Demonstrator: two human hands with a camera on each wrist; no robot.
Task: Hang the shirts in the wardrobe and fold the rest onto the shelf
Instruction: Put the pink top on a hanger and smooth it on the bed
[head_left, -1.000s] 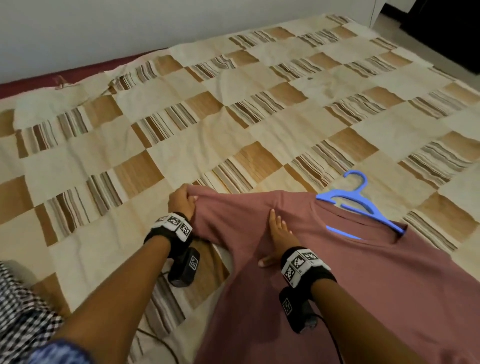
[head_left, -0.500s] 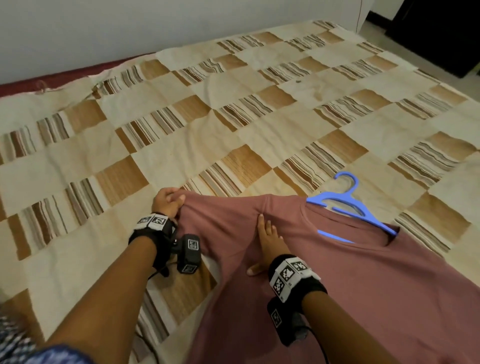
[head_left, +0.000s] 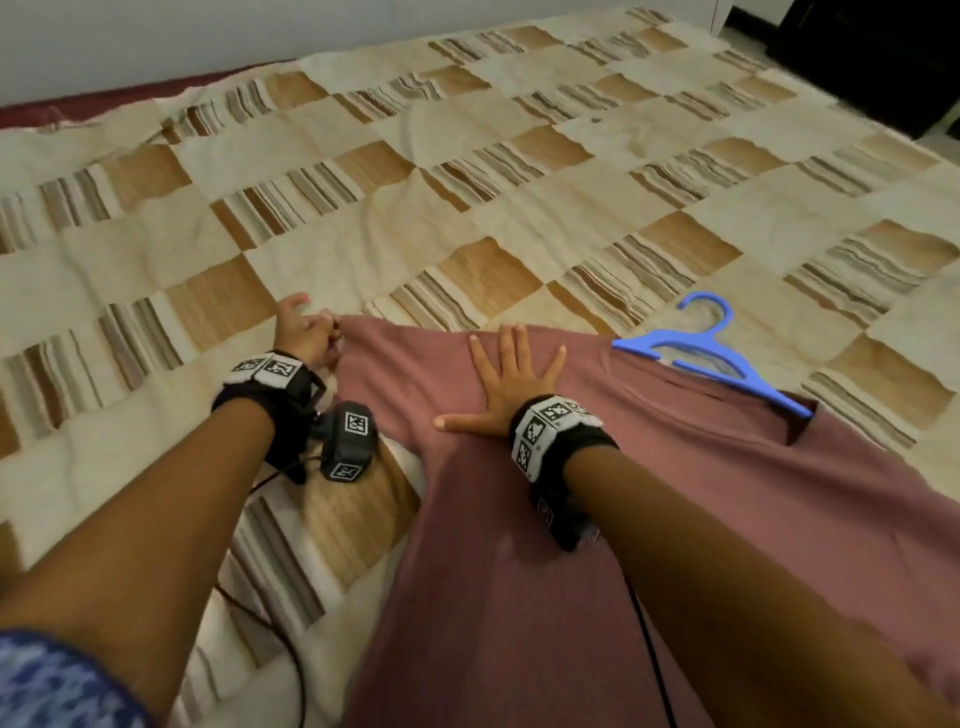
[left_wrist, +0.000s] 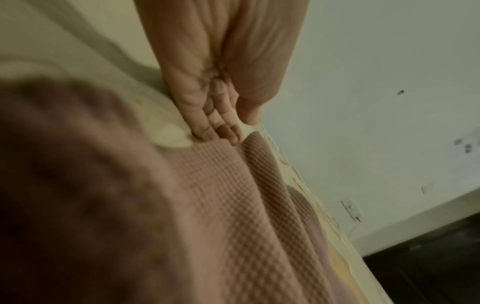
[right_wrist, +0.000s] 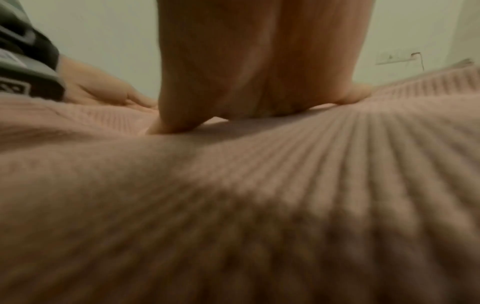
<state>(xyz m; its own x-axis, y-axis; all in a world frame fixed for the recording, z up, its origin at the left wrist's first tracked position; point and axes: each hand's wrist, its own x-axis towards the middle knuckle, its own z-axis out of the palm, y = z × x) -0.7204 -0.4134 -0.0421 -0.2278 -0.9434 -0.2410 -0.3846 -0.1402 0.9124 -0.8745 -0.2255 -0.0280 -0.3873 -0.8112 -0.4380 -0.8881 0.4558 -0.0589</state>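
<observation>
Right hand is spread wide, palm flat, pressing on the pink shirt near its shoulder. Left hand sits at the sleeve's end, fingertips touching the cuff edge; can't tell if it's actually pinching the cloth. Shirt lies flat on the checkered bedspread, with a blue hanger tucked into the neckline, hook sticking out.

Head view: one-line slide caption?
Right hand presses pink shirt flat on bed; left hand at sleeve end; blue hanger in collar.
</observation>
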